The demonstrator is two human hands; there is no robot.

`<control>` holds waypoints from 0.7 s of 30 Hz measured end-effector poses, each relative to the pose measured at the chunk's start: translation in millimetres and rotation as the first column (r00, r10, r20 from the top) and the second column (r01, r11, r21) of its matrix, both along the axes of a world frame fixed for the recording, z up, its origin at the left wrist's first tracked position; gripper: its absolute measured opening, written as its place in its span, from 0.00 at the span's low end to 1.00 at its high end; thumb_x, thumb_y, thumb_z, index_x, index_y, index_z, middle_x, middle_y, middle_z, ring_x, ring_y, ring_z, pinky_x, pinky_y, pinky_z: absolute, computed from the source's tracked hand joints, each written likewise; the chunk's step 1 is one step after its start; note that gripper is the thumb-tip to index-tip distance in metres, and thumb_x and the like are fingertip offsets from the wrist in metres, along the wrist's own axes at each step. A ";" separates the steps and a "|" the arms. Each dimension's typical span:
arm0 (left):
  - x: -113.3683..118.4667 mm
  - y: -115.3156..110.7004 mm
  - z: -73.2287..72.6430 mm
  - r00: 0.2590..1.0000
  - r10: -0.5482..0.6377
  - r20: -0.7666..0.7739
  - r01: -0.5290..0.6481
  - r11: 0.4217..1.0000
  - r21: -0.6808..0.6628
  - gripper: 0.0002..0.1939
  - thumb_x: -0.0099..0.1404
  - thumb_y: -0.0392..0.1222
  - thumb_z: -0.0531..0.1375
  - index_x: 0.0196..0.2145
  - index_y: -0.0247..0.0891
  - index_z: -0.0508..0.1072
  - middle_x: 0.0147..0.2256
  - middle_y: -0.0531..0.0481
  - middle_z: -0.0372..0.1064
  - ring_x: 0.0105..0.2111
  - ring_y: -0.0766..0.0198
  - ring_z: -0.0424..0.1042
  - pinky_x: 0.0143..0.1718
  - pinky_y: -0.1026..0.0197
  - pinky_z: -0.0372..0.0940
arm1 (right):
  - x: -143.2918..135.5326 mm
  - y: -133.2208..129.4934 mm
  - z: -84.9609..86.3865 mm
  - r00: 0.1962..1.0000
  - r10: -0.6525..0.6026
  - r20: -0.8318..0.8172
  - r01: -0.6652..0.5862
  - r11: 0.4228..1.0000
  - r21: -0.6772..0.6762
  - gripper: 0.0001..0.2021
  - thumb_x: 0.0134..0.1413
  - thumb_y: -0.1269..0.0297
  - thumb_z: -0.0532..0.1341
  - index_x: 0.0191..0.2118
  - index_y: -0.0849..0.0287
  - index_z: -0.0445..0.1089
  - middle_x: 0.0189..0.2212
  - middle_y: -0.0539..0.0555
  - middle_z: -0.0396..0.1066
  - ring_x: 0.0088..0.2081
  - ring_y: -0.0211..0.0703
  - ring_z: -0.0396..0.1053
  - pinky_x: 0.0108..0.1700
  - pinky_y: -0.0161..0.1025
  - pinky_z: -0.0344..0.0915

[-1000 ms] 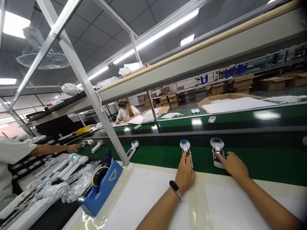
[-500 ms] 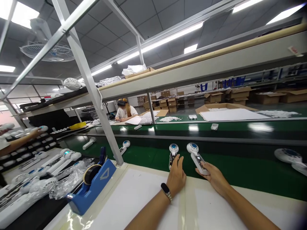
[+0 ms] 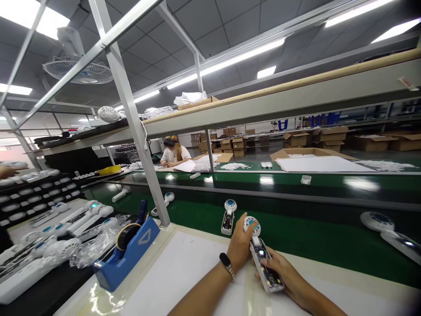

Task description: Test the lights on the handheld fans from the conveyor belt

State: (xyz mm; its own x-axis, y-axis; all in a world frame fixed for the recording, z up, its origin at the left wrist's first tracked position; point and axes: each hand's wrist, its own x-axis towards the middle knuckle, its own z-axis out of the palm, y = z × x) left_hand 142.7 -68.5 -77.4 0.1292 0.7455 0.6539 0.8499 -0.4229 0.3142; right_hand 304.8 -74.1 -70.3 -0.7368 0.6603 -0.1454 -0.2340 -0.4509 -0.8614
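Note:
A white handheld device (image 3: 268, 271) with a round blue-centred head and an open body showing circuitry and a small light is held over the bench edge. My left hand (image 3: 241, 241) grips its round head, fingers bent around it. My right hand (image 3: 279, 270) is closed around the body, thumb on the open side. Just left of my left hand, a similar device (image 3: 228, 221) lies on the green belt (image 3: 197, 215). Another device (image 3: 391, 232) rests on the belt at the far right, its light lit.
A blue tape dispenser (image 3: 128, 254) stands on the bench near a metal post (image 3: 134, 118). At left are many white devices (image 3: 49, 250) and crumpled plastic (image 3: 95, 245). A person (image 3: 174, 153) sits across the belt. Cartons (image 3: 296, 138) stand behind.
The right hand has lifted its device off the belt toward me, and my left hand has taken hold of the head. Devices on the belt have shifted left.

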 end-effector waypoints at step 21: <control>-0.4 1.2 -2.2 0.999 -0.033 0.010 0.033 0.997 -0.072 0.28 0.61 0.30 0.51 0.59 0.42 0.52 0.62 0.41 0.39 0.60 0.51 0.46 0.55 0.46 0.54 | -4.7 -0.1 -8.0 0.991 -0.091 0.101 0.081 0.991 0.103 0.25 0.42 0.46 0.62 0.43 0.58 0.62 0.23 0.53 0.72 0.28 0.49 0.72 0.30 0.41 0.65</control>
